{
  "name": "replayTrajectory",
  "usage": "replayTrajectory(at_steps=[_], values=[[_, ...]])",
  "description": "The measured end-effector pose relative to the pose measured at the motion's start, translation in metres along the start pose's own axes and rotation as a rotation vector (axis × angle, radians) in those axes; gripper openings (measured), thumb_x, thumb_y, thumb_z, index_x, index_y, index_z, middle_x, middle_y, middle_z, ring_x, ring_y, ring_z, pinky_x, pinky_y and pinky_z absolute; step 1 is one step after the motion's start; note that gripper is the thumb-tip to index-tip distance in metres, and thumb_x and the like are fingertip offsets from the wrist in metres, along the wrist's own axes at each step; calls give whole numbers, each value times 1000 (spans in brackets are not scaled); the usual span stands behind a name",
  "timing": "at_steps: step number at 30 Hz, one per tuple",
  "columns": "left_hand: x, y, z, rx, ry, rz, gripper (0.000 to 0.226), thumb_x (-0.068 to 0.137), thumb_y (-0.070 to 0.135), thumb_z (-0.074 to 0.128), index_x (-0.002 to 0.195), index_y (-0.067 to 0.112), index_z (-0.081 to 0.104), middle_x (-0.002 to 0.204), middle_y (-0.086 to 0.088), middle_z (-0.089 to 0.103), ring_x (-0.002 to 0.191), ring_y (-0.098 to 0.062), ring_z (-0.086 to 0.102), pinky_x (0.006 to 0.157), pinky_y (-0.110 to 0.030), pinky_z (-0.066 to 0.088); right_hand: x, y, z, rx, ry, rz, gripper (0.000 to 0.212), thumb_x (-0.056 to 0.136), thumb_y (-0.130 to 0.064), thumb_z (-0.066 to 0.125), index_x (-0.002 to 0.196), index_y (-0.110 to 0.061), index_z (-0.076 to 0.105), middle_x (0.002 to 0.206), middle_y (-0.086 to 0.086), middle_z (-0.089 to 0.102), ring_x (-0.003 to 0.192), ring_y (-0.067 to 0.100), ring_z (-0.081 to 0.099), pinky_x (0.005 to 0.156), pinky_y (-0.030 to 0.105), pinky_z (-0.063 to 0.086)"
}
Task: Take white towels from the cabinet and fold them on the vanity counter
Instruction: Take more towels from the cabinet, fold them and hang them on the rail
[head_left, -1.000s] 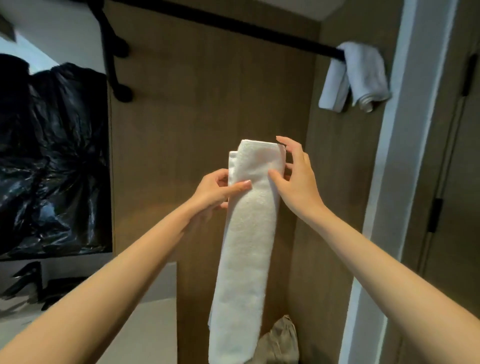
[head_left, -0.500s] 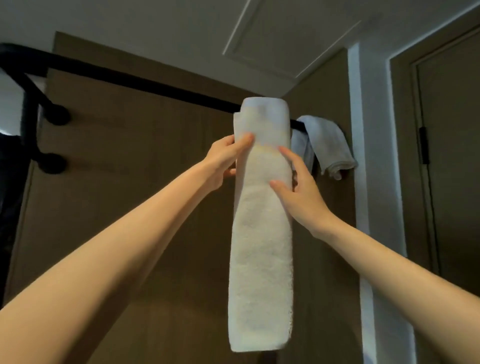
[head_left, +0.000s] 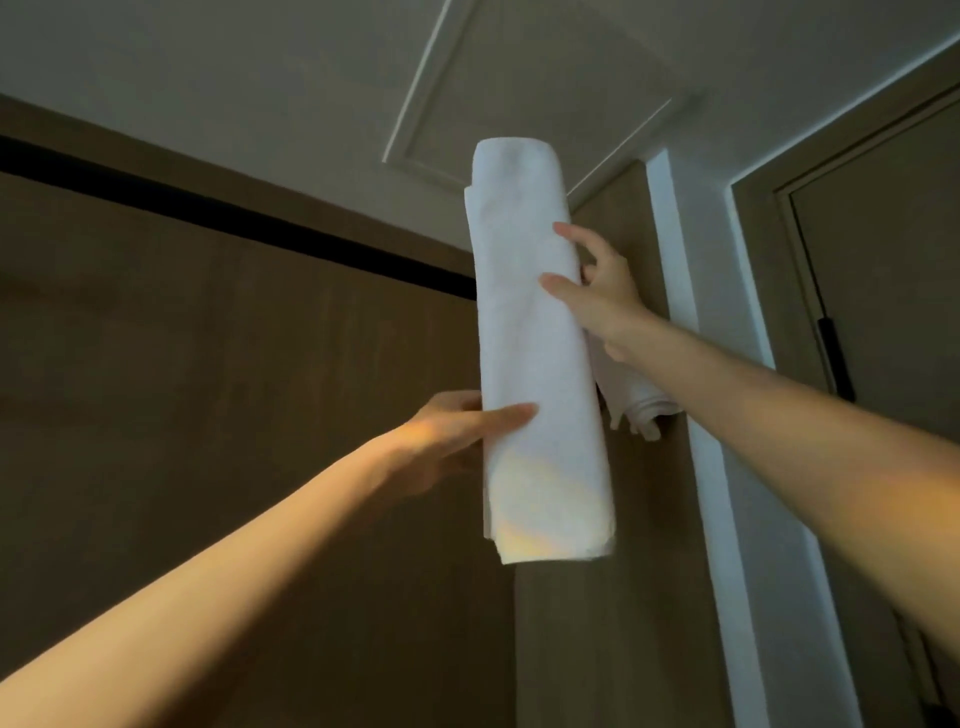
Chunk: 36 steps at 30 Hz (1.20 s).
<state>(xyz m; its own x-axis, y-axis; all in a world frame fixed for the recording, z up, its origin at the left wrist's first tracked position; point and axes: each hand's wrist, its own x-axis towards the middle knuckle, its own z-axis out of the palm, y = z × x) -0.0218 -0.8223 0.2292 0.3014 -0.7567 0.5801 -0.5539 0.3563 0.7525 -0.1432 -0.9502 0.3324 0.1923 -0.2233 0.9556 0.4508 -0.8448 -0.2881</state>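
white towel (head_left: 535, 338) is up in the air in front of me, folded into a long narrow strip and hanging close to upright. its rounded top fold leans slightly left and stands out against the ceiling (head_left: 260, 62). on my feed both hands are clamped on it, set well apart along its length. the left hand (head_left: 452, 431) grips the lower part from the left edge — thumb laid across the front face, the other fingers hidden behind the cloth. the right hand (head_left: 605, 291) pinches the right edge higher up, thumb and forefinger on the front and the other fingers curled behind. the bottom hem hangs free below the left hand, with a warm patch of light across it.

behind the strip a black rail (head_left: 234, 218) runs along the wood-panelled wall (head_left: 208, 415) and passes out of sight behind the cloth; i cannot tell whether the towel touches it. a second towel (head_left: 641, 408) — greyer in this light — shows just right of the strip, below the right wrist, bunched with a rolled end at the bottom. further right stand a white frame (head_left: 685, 291) and a dark door (head_left: 883, 312).
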Motion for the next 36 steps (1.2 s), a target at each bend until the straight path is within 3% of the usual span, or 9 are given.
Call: replayTrajectory(at_steps=[7, 10, 13, 16, 20, 24, 26, 29, 36], values=[[40, 9, 10, -37, 391, 200, 29, 79, 28, 79, 98, 8, 72, 88, 0, 74, 67, -5, 70, 54, -16, 53, 65, 33, 6, 6, 20, -103, 53, 87, -3, 63, 136, -18, 49, 135, 9, 54, 119, 21, 56, 100, 34, 48], [60, 11, 11, -29, 500, 227, 29, 74, 29, 83, 93, 9, 73, 86, -1, 75, 75, -14, 72, 61, -26, 59, 85, 49, 15, -171, 52, -166, 47, 86, -9, 66, 132, -15, 54, 136, 6, 52, 123, 19, 51, 104, 27, 40], [75, 7, 13, 18, 572, 251, 28, 72, 32, 84, 87, 12, 73, 82, 0, 75, 76, -17, 72, 67, -32, 61, 96, 64, 23, -367, 143, -245, 30, 86, -14, 68, 116, -14, 68, 124, 12, 51, 116, 24, 50, 94, 13, 32], [83, 2, 11, 42, 617, 272, 25, 73, 34, 83, 85, 15, 74, 80, 2, 75, 76, -15, 72, 68, -31, 60, 88, 72, 34, -390, 179, -353, 18, 93, -16, 57, 102, -15, 73, 105, 6, 66, 99, 23, 58, 85, 25, 43], [93, 1, 6, 103, 705, 307, 24, 75, 36, 81, 86, 17, 74, 80, 4, 74, 75, -12, 71, 63, -25, 58, 73, 85, 43, -528, 65, -499, 33, 104, -23, 33, 122, -15, 60, 114, 8, 67, 106, 29, 56, 82, 32, 37], [101, -1, 1, 129, 737, 317, 29, 75, 38, 80, 90, 15, 73, 83, 3, 74, 76, -12, 71, 64, -24, 56, 72, 72, 35, -629, -117, -482, 38, 106, -21, 30, 136, -11, 50, 137, 11, 53, 126, 30, 46, 105, 35, 33], [102, -4, 1, 123, 740, 319, 29, 73, 40, 81, 87, 15, 74, 82, 4, 74, 76, -12, 71, 67, -27, 58, 60, 65, 31, -659, -73, -521, 41, 102, -8, 35, 142, -11, 44, 149, 9, 40, 136, 27, 33, 112, 32, 26], [100, -3, 1, 103, 722, 319, 32, 72, 42, 82, 87, 15, 74, 82, 4, 74, 75, -12, 72, 68, -29, 59, 18, 64, 26, -568, 52, -544, 46, 93, 2, 45, 137, -11, 48, 141, 5, 42, 131, 21, 36, 107, 28, 32], [92, 6, 1, 82, 629, 237, 37, 69, 44, 83, 83, 11, 74, 79, 0, 74, 73, -14, 72, 58, -23, 55, -96, 88, 27, -714, 128, -557, 47, 86, -38, 56, 124, -11, 48, 119, 8, 55, 111, 26, 50, 98, 42, 45]])
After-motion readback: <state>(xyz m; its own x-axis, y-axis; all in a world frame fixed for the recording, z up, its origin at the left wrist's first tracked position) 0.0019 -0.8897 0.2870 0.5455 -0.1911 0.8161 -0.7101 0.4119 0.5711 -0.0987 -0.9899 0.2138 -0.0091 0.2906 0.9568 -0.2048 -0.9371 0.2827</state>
